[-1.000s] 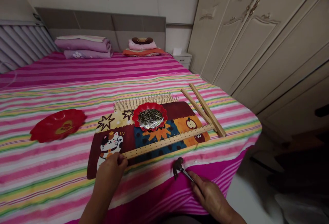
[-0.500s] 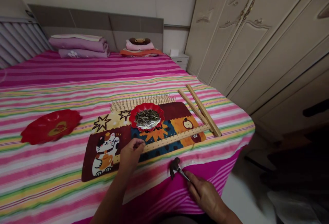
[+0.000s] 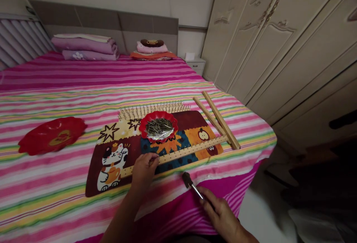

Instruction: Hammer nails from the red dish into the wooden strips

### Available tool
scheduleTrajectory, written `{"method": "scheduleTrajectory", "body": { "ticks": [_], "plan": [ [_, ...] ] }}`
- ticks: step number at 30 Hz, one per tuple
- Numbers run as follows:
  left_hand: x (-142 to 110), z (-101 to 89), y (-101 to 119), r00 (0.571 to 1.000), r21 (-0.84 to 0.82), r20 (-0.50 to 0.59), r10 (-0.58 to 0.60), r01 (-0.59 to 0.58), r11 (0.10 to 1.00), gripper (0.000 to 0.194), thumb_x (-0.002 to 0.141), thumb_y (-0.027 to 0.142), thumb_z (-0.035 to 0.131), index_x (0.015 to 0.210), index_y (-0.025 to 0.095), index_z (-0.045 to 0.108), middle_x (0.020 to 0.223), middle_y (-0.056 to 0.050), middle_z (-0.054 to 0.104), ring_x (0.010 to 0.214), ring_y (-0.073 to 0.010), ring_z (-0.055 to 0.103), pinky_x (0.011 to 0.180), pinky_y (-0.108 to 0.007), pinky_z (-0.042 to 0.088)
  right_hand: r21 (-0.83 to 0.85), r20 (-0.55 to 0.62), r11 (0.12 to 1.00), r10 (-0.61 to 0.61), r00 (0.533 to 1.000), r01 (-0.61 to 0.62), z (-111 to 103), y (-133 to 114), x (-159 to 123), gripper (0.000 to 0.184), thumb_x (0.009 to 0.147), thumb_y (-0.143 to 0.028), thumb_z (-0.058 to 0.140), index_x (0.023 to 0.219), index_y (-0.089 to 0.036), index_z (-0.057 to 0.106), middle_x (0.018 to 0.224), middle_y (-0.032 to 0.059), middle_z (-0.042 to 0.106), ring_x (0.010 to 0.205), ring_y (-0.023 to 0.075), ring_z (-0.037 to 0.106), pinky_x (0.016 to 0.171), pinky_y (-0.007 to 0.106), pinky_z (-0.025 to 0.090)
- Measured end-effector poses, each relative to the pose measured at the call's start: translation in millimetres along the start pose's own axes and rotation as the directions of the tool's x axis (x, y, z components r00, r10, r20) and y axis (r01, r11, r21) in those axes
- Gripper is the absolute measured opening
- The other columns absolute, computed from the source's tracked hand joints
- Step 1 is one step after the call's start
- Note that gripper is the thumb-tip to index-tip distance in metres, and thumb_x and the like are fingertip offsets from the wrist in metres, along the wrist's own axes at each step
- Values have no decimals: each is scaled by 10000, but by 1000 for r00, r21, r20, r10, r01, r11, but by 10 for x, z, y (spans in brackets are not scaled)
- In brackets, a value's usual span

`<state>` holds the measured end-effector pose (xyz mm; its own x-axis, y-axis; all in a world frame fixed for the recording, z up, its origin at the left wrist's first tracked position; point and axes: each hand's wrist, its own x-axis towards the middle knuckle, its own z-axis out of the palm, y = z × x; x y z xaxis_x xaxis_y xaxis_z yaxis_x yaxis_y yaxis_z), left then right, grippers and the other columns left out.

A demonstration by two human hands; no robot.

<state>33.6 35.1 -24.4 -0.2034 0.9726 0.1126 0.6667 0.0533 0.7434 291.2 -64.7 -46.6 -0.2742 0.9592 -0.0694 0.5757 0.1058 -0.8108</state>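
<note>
My left hand [image 3: 144, 168] rests with fingers curled on a long wooden strip with a row of holes [image 3: 189, 151], pinching at it near its left part; whether a nail is between the fingers I cannot make out. The strip lies across a colourful mat with a cat picture [image 3: 117, 153]. My right hand [image 3: 220, 215] grips the handle of a small hammer [image 3: 190, 183], its head raised just off the bed's front edge. A red dish full of nails [image 3: 158, 127] sits on the mat behind the strip.
A wooden strip bristling with nails [image 3: 153, 109] lies behind the dish. Two bare wooden strips [image 3: 217, 118] lie at the right. An empty red dish [image 3: 51, 135] sits at the left on the striped bedspread [image 3: 83, 83]. Folded bedding lies at the headboard; wardrobes stand right.
My left hand moved right along the holed strip, from its left end toward the middle. The hammer in my right hand tilted, its head lifting slightly.
</note>
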Motion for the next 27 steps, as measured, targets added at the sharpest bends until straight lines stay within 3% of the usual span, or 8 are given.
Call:
{"method": "scheduleTrajectory", "body": {
  "ticks": [2,5,9,12,17,21,24,27],
  "plan": [
    [-13,12,-14,999,12,-15,38,-37,999,173,706,349,541,729,232,666,748,-2,683,763,-169,598,739,-294,440,198,-20,980,38,999,-33,38,-188,39,355,914,-350,385,1204,-199,524,552,-42,558,478,134,542,462,217,437],
    [-21,17,-26,998,26,-35,59,-58,998,165,717,342,541,724,235,666,745,1,689,751,-165,599,721,-287,442,379,-31,925,22,999,-8,59,-520,198,363,913,-332,391,1242,-204,478,498,-89,423,403,92,398,405,192,334],
    [-20,20,-34,993,53,-44,111,-109,993,154,729,328,537,700,238,659,731,6,686,729,-156,600,687,-272,440,429,-43,903,-12,999,30,47,-848,504,348,884,-280,420,1211,-197,508,521,-79,446,418,84,382,420,191,328],
    [-19,31,-45,991,78,-46,122,-118,990,146,733,308,539,712,230,661,717,2,679,716,-156,596,663,-270,433,420,-38,906,-41,998,53,93,-927,681,362,884,-253,411,1235,-222,491,515,-86,420,411,85,370,412,187,322],
    [-14,45,-53,989,116,-47,139,-133,984,118,723,258,548,679,221,651,680,0,665,689,-155,578,649,-269,416,388,-6,921,-41,999,40,158,-922,743,348,874,-208,410,1200,-234,528,503,-91,379,414,85,350,397,184,298],
    [-10,46,-45,992,99,-25,121,-118,988,140,738,301,542,711,231,660,728,-4,682,736,-167,585,690,-287,423,297,-6,949,-108,994,105,18,-875,545,363,907,-232,397,1261,-247,477,527,-90,379,430,81,342,419,183,317],
    [-17,45,-62,994,87,0,105,-105,991,167,747,328,528,728,230,661,782,-18,694,785,-185,588,735,-316,430,153,58,977,-162,985,151,-128,-688,334,366,928,-264,385,1285,-264,468,602,-54,509,473,97,460,487,194,418],
    [-21,22,-106,994,39,43,104,-106,994,182,741,318,511,786,230,664,833,-27,700,822,-194,601,773,-333,444,-28,104,980,-194,976,197,-215,-337,162,395,926,-254,378,1314,-279,451,850,32,656,708,168,627,682,255,509]
  ]
}}
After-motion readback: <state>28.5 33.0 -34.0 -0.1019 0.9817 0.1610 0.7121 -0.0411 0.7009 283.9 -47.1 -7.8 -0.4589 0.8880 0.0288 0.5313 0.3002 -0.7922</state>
